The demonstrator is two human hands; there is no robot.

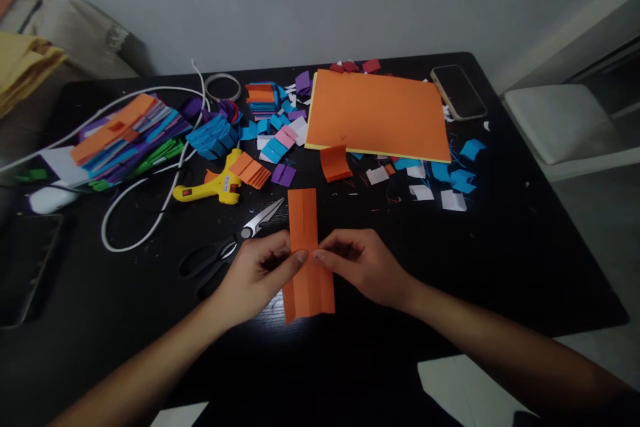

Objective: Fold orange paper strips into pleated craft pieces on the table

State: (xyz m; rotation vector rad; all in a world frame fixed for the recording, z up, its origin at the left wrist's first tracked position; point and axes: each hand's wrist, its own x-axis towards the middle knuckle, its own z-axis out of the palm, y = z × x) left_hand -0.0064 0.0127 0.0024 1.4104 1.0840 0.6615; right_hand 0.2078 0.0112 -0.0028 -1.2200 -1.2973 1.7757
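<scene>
Between my hands is a creased orange paper strip (304, 220), held upright over the near part of the table. Its lower half spreads wider, with lengthwise folds showing. My left hand (260, 273) pinches the strip's left edge, thumb in front and fingers behind. On the opposite edge, my right hand (367, 267) pinches it at about the same height, thumb and forefinger closed. Black-handled scissors (247, 232) lie just beyond my left hand, blades pointing away to the right. A small curved orange paper piece (335, 163) rests beyond the strip.
A stack of orange sheets (380, 113) lies at the back, beside a phone (459, 91). Left of it are a yellow glue gun (220, 181), bundles of folded coloured paper (133, 133) and a looping white cable (107, 230). Paper scraps (453, 200) litter the right side.
</scene>
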